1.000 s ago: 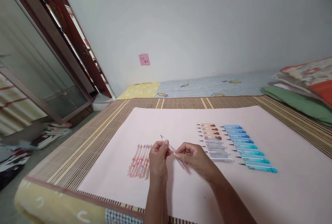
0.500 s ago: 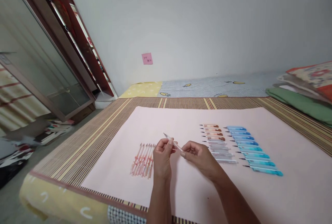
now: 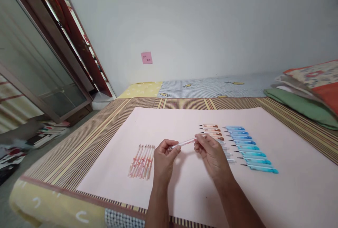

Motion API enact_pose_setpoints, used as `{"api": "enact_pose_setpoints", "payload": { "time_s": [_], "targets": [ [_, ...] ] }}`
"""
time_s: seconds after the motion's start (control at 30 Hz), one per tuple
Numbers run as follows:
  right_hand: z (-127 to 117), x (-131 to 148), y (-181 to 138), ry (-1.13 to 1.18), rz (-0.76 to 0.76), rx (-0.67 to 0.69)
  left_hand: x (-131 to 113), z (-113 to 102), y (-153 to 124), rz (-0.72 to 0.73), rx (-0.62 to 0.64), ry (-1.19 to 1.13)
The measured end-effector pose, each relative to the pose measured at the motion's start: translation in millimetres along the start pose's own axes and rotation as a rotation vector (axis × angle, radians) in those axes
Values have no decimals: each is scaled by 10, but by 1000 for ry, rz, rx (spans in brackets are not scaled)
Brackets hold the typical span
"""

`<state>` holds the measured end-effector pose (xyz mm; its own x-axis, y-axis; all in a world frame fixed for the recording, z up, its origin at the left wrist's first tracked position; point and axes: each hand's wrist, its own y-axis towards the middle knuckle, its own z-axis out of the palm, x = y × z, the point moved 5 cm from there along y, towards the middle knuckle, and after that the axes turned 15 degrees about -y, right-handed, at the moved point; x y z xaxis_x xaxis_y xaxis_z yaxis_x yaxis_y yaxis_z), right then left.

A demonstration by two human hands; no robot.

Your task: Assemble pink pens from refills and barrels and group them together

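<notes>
Between my two hands a slim whitish pen with pink marks (image 3: 187, 142) is held above the pink sheet (image 3: 118, 133). My left hand (image 3: 164, 156) pinches its left end between thumb and fingers. At the other end, my right hand (image 3: 211, 150) closes round it with the fingertips. Left of my left hand lies a row of pink-and-white pens (image 3: 142, 161), side by side with tips pointing away. Brown-ended pens (image 3: 212, 130) lie beyond my right hand, which partly hides the pale grey pens (image 3: 230, 160) below them. Further right is a slanting column of blue and turquoise pens (image 3: 255, 154).
The sheet lies on a striped mat (image 3: 100, 129) over a bed. Folded green cloth (image 3: 301, 106) and a patterned cushion (image 3: 317, 78) are at the right. A pink note (image 3: 146, 57) sticks to the wall. A glass-panelled door (image 3: 39, 52) stands at the left.
The pen has turned from slanting down rightward to rising rightward, and its pink marks now show. My right hand has moved up to its right end. The view has shifted slightly.
</notes>
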<state>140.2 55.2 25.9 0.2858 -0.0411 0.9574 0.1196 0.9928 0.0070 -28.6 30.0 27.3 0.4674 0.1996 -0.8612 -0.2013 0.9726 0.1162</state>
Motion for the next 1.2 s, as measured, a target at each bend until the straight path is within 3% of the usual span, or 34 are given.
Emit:
{"api": "enact_pose_setpoints", "payload": {
  "time_s": [0.17, 0.47, 0.63, 0.87, 1.03, 1.2],
  "targets": [
    [129, -88, -34, -127, 64, 132, -4, 61, -50, 68, -8, 99],
    [133, 52, -48, -312, -143, 101, 123, 104, -71, 14, 24, 156],
    [115, 18, -19, -342, -108, 82, 176, 80, -54, -119, 35, 80],
    [71, -11, -3, -391, -97, 23, 136, 86, -74, -92, 82, -18],
    [117, -5, -11, -391, -130, 74, 269, 21, -79, -275, 60, -38],
    [119, -19, -11, -412, -138, 58, 143, 26, -67, -179, 73, -100]
  ]
}}
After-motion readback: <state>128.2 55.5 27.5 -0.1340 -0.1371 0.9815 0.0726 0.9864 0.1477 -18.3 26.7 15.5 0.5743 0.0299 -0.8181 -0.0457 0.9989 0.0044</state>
